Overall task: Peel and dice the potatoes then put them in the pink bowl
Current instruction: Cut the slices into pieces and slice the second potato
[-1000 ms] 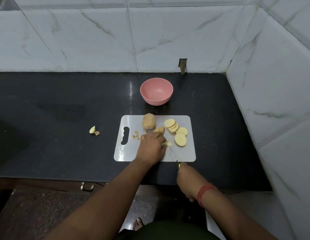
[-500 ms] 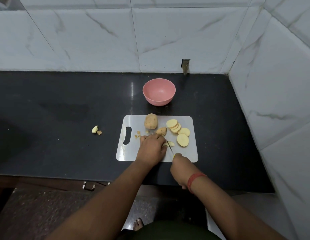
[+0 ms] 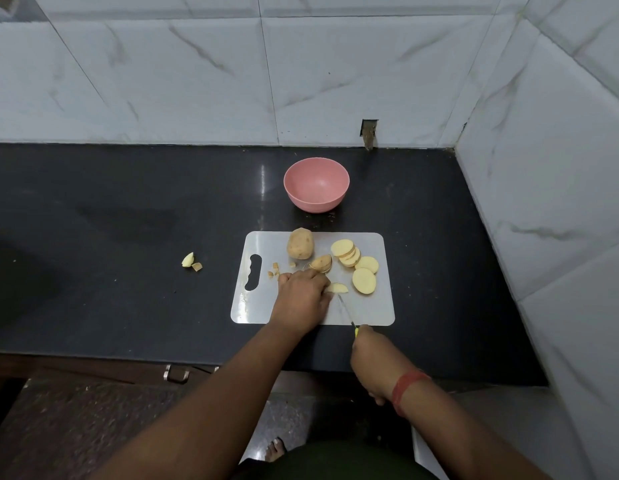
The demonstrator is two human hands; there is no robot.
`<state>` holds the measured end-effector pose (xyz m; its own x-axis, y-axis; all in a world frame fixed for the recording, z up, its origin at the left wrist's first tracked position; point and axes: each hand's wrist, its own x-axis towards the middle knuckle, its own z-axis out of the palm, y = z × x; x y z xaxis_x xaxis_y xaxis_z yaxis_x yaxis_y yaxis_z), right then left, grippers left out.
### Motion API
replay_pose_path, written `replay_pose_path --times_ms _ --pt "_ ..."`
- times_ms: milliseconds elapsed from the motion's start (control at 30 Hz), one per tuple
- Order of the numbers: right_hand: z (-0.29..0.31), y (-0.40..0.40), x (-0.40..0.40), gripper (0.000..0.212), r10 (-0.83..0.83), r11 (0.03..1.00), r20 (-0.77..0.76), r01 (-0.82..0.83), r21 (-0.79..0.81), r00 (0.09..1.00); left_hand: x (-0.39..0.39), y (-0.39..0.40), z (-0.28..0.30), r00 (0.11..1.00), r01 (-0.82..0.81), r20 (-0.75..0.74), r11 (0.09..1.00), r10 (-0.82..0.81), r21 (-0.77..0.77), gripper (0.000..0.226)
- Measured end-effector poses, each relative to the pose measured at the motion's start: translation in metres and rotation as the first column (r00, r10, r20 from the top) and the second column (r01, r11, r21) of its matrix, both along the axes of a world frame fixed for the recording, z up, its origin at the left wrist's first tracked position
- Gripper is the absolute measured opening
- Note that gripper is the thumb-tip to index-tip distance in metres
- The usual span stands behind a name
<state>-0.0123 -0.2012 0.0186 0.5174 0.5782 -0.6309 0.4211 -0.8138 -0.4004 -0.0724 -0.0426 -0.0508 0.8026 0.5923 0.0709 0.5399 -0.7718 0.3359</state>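
Left hand [image 3: 303, 295] pins the potato slice [image 3: 337, 288], right hand [image 3: 372, 362] clenches the knife [image 3: 346, 312] — blade beside fingertips, a slip nicks them.

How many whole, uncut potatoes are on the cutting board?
1. The whole potato lies at the far edge of the cutting board, left of the slices. Nothing suggests another.

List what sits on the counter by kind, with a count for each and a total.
Pink bowl: 1
White cutting board: 1
Knife: 1
Whole unpeeled potato: 1
Round potato slices: about 5, some stacked
Cut potato chunks on the board: at least 2, besides small bits
Scraps off the board: 2
Total: about 13
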Motion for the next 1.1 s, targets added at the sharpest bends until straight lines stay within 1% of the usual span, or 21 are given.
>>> replay_pose_path --times_ms 67,133,167,233,333,433,667,967,1033,1100 --pt "-0.001 0.001 0.003 0.023 -0.02 0.999 -0.002 0.02 0.038 1.0 -0.003 0.0 0.0 1.0 -0.001 0.009 1.0 0.001 -0.006 0.017" --pt "0.0 0.011 0.002 0.012 -0.027 0.998 0.016 0.026 0.053 1.0 -0.005 0.001 -0.001 1.0 0.0 0.011 1.0 0.0 -0.01 0.016" --pt "-0.002 0.016 0.002 0.012 -0.024 1.0 0.023 0.024 0.012 0.999 -0.005 0.001 0.0 1.0 0.001 0.009 1.0 -0.001 -0.009 0.016" --pt "-0.003 0.025 0.0 0.021 0.015 0.998 0.033 -0.013 -0.066 0.999 -0.005 0.0 0.001 1.0 -0.005 0.006 1.0 0.005 -0.007 0.016" --pt "0.001 0.03 -0.001 0.027 0.039 0.996 0.023 -0.037 -0.079 0.999 -0.005 -0.003 0.002 0.999 -0.034 0.019 0.999 0.034 -0.016 0.015" --pt "-0.004 0.031 -0.001 0.029 0.067 0.993 0.058 -0.061 -0.098 0.996 -0.005 -0.004 0.002 0.997 -0.06 0.036 0.998 0.061 -0.031 0.014" --pt "-0.007 0.033 -0.001 0.024 0.065 0.997 0.042 -0.062 -0.053 0.997 -0.004 -0.006 0.002 0.996 -0.081 0.03 0.996 0.082 -0.035 0.014" --pt "-0.015 0.032 0.001 0.023 0.039 0.998 0.013 -0.038 -0.057 0.999 -0.003 -0.008 0.0 0.993 -0.109 0.033 0.992 0.111 -0.056 0.014" --pt "-0.015 0.027 0.003 0.017 0.058 0.998 0.002 -0.058 -0.031 0.998 -0.003 -0.009 -0.002 0.992 -0.12 0.037 0.991 0.122 -0.064 0.014" --pt "-0.015 0.021 0.006 0.01 0.113 0.993 0.012 -0.113 -0.012 0.993 -0.004 -0.01 -0.004 0.991 -0.126 0.044 0.989 0.13 -0.072 0.015"
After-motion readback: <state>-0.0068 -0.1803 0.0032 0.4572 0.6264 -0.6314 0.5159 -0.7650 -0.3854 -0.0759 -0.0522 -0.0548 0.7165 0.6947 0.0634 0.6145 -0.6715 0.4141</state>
